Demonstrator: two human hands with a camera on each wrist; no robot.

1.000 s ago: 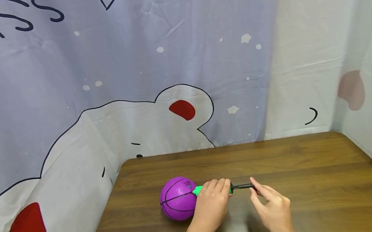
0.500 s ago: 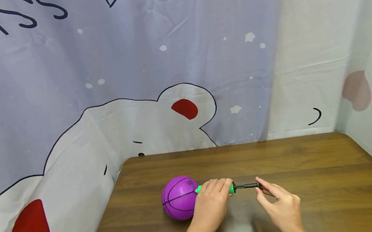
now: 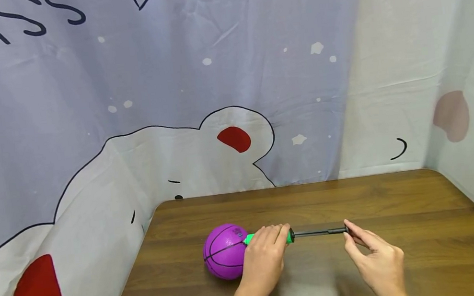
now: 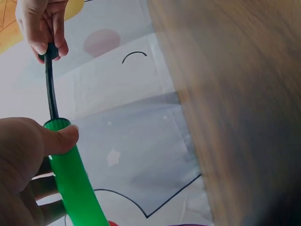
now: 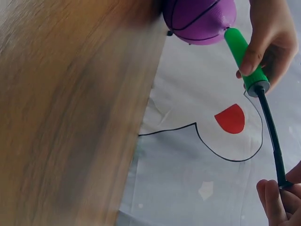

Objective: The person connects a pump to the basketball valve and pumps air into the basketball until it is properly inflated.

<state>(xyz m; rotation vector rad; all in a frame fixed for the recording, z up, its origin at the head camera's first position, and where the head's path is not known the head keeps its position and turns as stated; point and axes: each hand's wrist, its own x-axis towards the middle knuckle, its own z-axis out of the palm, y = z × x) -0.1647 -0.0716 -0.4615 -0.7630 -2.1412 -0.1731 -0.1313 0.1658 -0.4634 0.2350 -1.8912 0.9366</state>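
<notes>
A purple ball with black basketball lines [image 3: 224,253] sits on the table, left of my hands. The nozzle end of a green hand pump [image 4: 77,183] meets the ball's right side. My left hand [image 3: 263,258] wraps round the green barrel, its thumb lying near the barrel's black-collared end in the left wrist view. Out of that end runs a long black pump rod [image 5: 269,127], drawn well out to the right. At its far end my right hand [image 3: 378,258] pinches the black handle between thumb and fingers.
The brown wood-grain table [image 3: 398,198] carries the ball and runs back to a fabric curtain [image 3: 291,89] printed with a white bear, red patches and lettering. The curtain also hangs close along the left and right sides.
My right hand has moved to the right with the handle, so a much longer stretch of rod shows. My left hand and the ball have stayed nearly in place.
</notes>
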